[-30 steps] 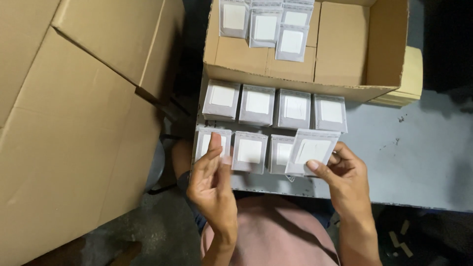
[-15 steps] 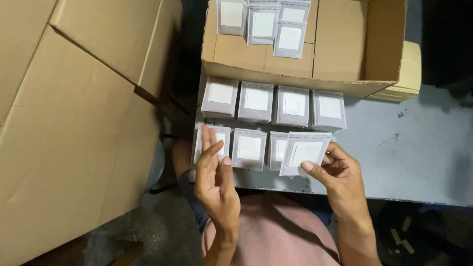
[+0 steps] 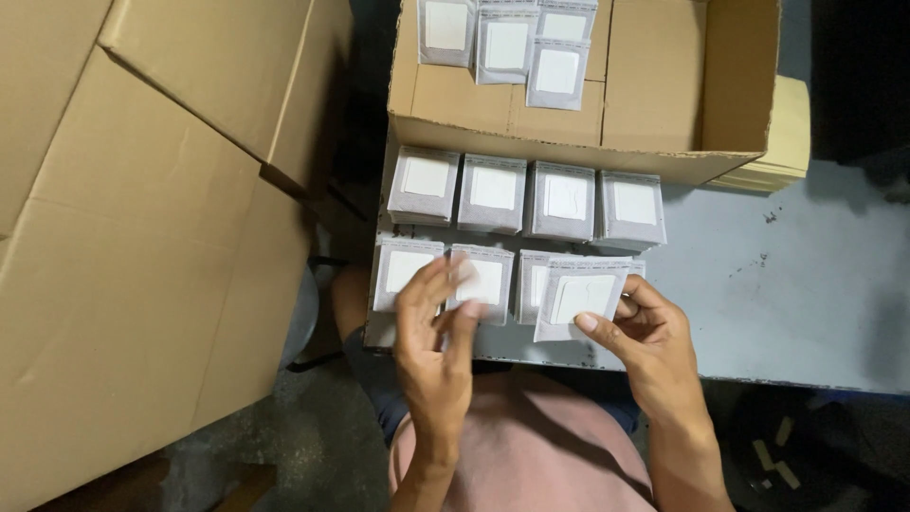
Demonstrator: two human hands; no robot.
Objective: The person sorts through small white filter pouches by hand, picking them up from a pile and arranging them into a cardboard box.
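Small grey packets with white squares lie stacked in two rows on a grey table (image 3: pixel 787 275). My right hand (image 3: pixel 649 346) pinches one loose packet (image 3: pixel 580 296) by its lower edge, just above the near row's right stacks (image 3: pixel 533 280). My left hand (image 3: pixel 434 346) hovers with fingers spread over the near row's left stacks (image 3: pixel 406 270), its fingertips touching the second stack (image 3: pixel 485 280). It holds nothing. The far row has several stacks (image 3: pixel 526 194).
An open cardboard box (image 3: pixel 664 104) sits beyond the stacks, with a few more packets (image 3: pixel 507 43) inside at its far end. Large cardboard cartons (image 3: pixel 142 237) stand to my left. Flat yellowish sheets (image 3: pixel 787 133) lie right of the box.
My right hand has lowered its packet toward the near row's right end. My left hand has shifted right, from the leftmost stack to the second one.
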